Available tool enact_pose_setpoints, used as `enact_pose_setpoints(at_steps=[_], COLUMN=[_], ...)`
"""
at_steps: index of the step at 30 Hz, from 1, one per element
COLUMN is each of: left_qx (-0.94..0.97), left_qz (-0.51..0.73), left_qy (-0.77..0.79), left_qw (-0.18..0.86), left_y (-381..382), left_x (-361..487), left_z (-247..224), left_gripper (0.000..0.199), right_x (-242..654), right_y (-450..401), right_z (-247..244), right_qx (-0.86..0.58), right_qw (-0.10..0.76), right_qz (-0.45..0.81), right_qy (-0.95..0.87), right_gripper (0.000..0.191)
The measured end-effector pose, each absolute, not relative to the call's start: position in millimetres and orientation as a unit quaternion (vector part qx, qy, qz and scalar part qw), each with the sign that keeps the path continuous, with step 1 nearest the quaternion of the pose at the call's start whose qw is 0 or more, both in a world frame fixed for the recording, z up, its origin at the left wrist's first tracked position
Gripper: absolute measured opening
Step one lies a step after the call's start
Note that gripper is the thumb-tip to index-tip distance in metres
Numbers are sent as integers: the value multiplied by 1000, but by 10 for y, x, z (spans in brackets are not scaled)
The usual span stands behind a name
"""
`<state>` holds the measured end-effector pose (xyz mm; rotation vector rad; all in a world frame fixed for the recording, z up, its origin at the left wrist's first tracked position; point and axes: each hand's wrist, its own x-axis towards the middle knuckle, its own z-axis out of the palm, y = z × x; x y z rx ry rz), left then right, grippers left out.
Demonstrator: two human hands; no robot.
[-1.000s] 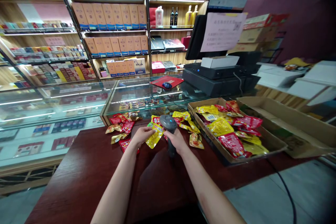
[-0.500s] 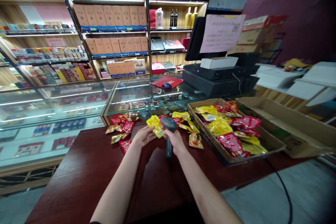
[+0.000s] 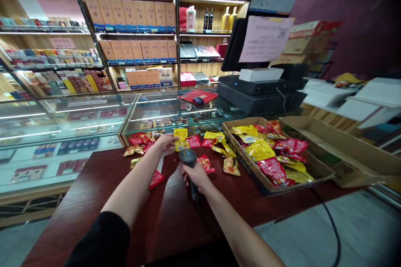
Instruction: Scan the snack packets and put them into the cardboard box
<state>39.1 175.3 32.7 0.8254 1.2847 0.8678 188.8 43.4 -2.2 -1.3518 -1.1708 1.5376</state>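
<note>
My right hand (image 3: 196, 174) is wrapped round the handle of a dark handheld barcode scanner (image 3: 188, 157), its head tilted up over the dark red wooden counter. Farther forward, my left hand (image 3: 166, 141) has its fingers at the left edge of a small yellow snack packet (image 3: 181, 139), which it seems to grip. Just right of that lies a red packet (image 3: 193, 141). Another red packet (image 3: 205, 164) rests behind the scanner hand, and one more red packet (image 3: 156, 179) lies below my left forearm. Several red and gold packets (image 3: 139, 138) are partly hidden behind that forearm.
An open cardboard box (image 3: 266, 181) of red and yellow packets stands on the right. Yellow packets (image 3: 219, 139) and a gold packet (image 3: 231, 166) lie beside it. Behind the counter are a glass display case (image 3: 156, 110), a mouse (image 3: 198, 100) and a monitor (image 3: 233, 46). A cable hangs at right.
My left hand has moved forward and left with the yellow packet, away from the scanner. My right hand has drawn the scanner back and slightly left, uncovering a red packet.
</note>
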Motion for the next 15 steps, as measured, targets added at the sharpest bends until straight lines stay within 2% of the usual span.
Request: enact_pose_setpoints(at_steps=[15], left_qx=[369], left_qz=[372], left_qy=[558], left_qw=[643], left_y=[1777], left_x=[356], left_z=[276], left_gripper=[27], right_x=[1826], right_y=[393], right_z=[-42], right_qx=[-518], right_qw=[402], right_qz=[586], right_qy=[-477], right_gripper=[15])
